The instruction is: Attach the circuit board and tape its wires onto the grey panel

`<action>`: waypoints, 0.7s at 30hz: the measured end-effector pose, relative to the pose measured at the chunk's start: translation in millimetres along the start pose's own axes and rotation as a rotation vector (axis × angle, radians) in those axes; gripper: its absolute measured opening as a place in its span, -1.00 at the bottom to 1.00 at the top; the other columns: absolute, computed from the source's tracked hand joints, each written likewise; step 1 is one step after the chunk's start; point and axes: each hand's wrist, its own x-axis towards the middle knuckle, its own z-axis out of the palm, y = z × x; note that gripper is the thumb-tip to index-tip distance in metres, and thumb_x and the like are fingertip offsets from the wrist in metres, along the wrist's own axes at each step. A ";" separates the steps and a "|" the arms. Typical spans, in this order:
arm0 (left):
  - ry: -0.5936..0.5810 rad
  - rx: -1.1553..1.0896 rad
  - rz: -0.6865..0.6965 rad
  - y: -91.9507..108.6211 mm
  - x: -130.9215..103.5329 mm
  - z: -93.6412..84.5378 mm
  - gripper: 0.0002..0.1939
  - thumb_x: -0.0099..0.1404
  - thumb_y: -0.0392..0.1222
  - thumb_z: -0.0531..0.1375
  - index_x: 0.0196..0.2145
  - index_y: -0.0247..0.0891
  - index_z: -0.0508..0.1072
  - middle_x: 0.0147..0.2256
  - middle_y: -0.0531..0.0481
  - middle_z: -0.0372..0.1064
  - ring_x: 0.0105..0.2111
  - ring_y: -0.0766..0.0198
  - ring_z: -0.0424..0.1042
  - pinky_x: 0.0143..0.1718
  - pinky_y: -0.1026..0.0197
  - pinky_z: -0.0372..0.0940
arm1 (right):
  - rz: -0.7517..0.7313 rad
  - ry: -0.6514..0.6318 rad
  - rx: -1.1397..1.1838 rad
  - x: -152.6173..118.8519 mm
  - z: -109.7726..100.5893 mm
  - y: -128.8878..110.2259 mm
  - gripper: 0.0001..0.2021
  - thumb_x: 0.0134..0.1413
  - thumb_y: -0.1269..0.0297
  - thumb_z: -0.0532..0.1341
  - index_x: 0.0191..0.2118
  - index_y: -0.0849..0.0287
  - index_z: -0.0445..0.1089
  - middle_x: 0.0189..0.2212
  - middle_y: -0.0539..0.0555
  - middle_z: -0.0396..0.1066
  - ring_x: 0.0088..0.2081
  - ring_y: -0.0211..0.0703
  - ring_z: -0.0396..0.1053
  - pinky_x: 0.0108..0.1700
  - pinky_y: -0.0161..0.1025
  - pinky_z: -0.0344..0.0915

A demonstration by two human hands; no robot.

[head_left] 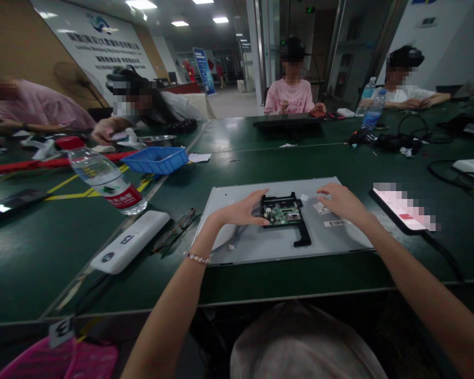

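A black plastic frame with a green circuit board (283, 215) lies on a flat grey panel (245, 251) in front of me. My left hand (240, 210) straddles the frame's left end, thumb at the near corner and fingers at the far one, gripping it lightly. An arm of the frame (303, 235) sticks out toward me at the right. To the right, my right hand (343, 201) is held over the panel with its fingers curved and apart, holding nothing. White labels (335, 223) are partly visible beneath and beside it.
On the left are a water bottle (109, 181), a white power bank (130, 242), eyeglasses (175, 231) and a blue bin (157, 160). A phone (403, 210) with a cable lies right of the panel. Other people sit around the green table (300, 281). A pink basket (59, 360) stands below its edge.
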 end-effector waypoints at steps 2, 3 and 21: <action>-0.015 -0.016 0.005 0.5 -0.6 0.9 -0.01 0.15 0.18 0.20 0.31 -0.28 -0.24 0.30 -0.24 -0.22 0.27 0.07 -0.09 0.22 0.10 -0.02 | -0.050 0.005 0.015 0.8 1.4 -6.3 -0.67 0.16 0.20 0.08 -0.02 0.19 0.40 -0.06 0.19 0.37 -0.05 0.00 0.33 0.00 -0.09 0.22; -0.018 -0.021 0.008 0.5 -0.6 1.8 0.00 0.14 0.18 0.20 0.31 -0.28 -0.24 0.31 -0.24 -0.22 0.28 0.06 -0.10 0.23 0.09 -0.03 | -0.071 0.004 0.018 1.6 2.5 -9.2 -0.67 0.16 0.20 0.08 -0.02 0.18 0.39 -0.05 0.18 0.37 -0.04 -0.01 0.33 0.01 -0.09 0.22; -0.050 -0.095 -0.008 -1.5 1.2 5.9 0.12 0.05 0.30 0.21 0.31 -0.30 -0.27 0.31 -0.23 -0.29 0.29 -0.02 -0.17 0.27 0.04 -0.15 | -0.226 0.018 -0.223 17.6 15.9 -21.8 -0.75 0.19 0.37 0.06 -0.18 0.17 0.48 -0.20 0.14 0.49 -0.21 -0.03 0.43 -0.17 -0.12 0.31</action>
